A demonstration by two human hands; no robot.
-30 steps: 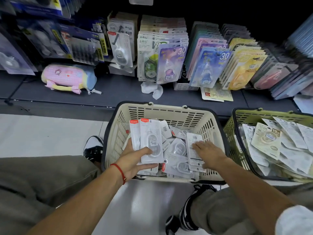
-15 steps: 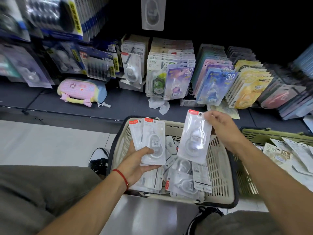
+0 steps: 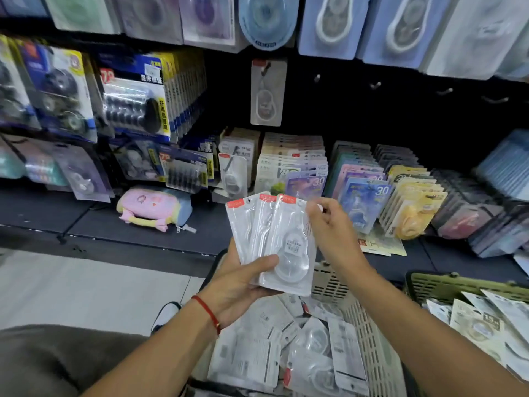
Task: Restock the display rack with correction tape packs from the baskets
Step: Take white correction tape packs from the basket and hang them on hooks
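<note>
My left hand (image 3: 243,285) grips a fanned stack of three clear correction tape packs (image 3: 274,242) with red top tabs, held up in front of the shelf. My right hand (image 3: 332,230) pinches the upper right edge of the front pack. Below them sits the beige basket (image 3: 369,353) with several more clear packs (image 3: 286,351) lying loose inside. A single matching pack (image 3: 267,93) hangs on a hook of the dark display rack (image 3: 372,110), with bare hooks (image 3: 375,85) to its right.
A green basket (image 3: 429,285) at the right holds other tape packs (image 3: 486,319). Rows of coloured packs (image 3: 363,196) stand on the dark lower shelf (image 3: 143,233). A pink pencil case (image 3: 151,207) lies on that shelf. My knees and a shoe (image 3: 166,316) are on the pale floor.
My right hand lifted one pack out of the beige basket and brought it onto the stack in my left hand. Both hands rose, and my view tilted up toward the rack.
</note>
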